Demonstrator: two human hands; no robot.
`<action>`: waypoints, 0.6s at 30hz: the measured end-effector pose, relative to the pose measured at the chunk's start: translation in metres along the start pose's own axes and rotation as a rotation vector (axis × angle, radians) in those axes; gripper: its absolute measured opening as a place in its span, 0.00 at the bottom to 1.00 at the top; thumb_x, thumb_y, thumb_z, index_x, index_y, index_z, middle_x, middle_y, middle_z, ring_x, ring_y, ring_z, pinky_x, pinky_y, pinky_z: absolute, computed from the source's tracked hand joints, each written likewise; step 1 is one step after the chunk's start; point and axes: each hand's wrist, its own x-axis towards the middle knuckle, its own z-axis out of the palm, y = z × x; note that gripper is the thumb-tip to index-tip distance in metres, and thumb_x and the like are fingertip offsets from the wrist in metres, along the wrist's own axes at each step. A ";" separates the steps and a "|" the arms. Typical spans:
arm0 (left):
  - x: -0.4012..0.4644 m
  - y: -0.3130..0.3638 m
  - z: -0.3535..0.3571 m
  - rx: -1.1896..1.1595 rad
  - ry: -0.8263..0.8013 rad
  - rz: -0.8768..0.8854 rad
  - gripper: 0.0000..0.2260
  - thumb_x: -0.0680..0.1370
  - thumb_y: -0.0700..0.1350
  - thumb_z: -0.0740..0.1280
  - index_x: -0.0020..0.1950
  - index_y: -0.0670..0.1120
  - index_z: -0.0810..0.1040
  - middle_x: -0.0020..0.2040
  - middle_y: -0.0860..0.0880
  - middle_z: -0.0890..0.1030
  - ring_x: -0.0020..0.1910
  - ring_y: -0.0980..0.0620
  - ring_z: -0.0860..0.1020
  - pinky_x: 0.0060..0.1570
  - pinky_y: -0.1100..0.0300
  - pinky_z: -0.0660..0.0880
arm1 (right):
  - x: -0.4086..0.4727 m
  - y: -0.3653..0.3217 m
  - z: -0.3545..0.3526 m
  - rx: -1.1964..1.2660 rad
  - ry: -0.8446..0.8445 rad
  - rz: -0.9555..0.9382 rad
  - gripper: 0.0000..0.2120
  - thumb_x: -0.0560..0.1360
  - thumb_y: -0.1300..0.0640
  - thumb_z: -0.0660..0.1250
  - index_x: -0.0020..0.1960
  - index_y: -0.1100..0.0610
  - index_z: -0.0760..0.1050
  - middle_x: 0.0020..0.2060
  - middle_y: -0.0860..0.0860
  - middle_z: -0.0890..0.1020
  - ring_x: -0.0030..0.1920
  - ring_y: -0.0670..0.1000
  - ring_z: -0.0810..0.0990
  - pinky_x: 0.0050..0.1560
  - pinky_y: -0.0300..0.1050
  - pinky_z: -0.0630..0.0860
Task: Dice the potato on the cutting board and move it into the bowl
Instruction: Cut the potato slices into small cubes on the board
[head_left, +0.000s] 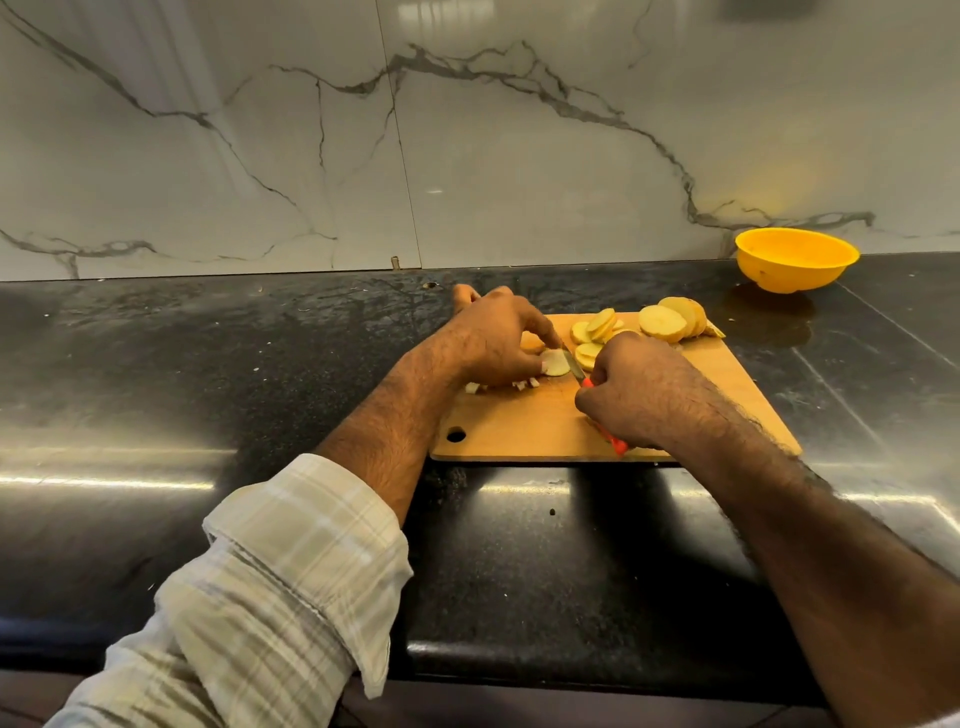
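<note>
A wooden cutting board (530, 426) lies on the black counter. My left hand (493, 338) presses its fingertips on a pale potato slice (556, 362) near the board's far left. My right hand (634, 395) grips a knife (574, 366) with an orange handle, the blade resting against that slice. Small diced pieces (519, 385) lie under my left hand. Several round potato slices (665, 322) are stacked at the board's far edge. The yellow bowl (797, 258) stands at the back right, by the wall; no potato shows in it.
The black stone counter (208, 389) runs left and right, with a rounded front edge below the board. A marble wall (415, 130) rises behind it. The board has a hanging hole (456, 434) at its near left corner.
</note>
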 end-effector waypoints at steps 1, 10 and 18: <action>0.000 0.000 0.002 0.004 -0.032 -0.003 0.11 0.79 0.56 0.71 0.62 0.65 0.83 0.69 0.60 0.78 0.73 0.53 0.66 0.69 0.41 0.54 | -0.001 0.000 -0.001 -0.008 0.000 -0.006 0.08 0.78 0.53 0.70 0.48 0.58 0.77 0.39 0.53 0.81 0.38 0.50 0.80 0.36 0.43 0.75; 0.005 0.006 0.003 -0.049 0.036 0.010 0.13 0.79 0.45 0.71 0.60 0.60 0.80 0.49 0.62 0.81 0.59 0.57 0.74 0.67 0.43 0.58 | 0.001 0.001 -0.001 -0.052 0.008 0.001 0.12 0.77 0.51 0.71 0.55 0.58 0.80 0.40 0.52 0.80 0.39 0.50 0.78 0.38 0.45 0.75; 0.005 0.005 -0.001 0.050 0.035 -0.060 0.12 0.78 0.48 0.71 0.59 0.59 0.75 0.51 0.59 0.80 0.59 0.54 0.74 0.67 0.39 0.60 | 0.001 0.000 0.001 -0.020 0.019 0.034 0.15 0.78 0.49 0.72 0.60 0.55 0.78 0.46 0.52 0.80 0.47 0.51 0.79 0.48 0.47 0.83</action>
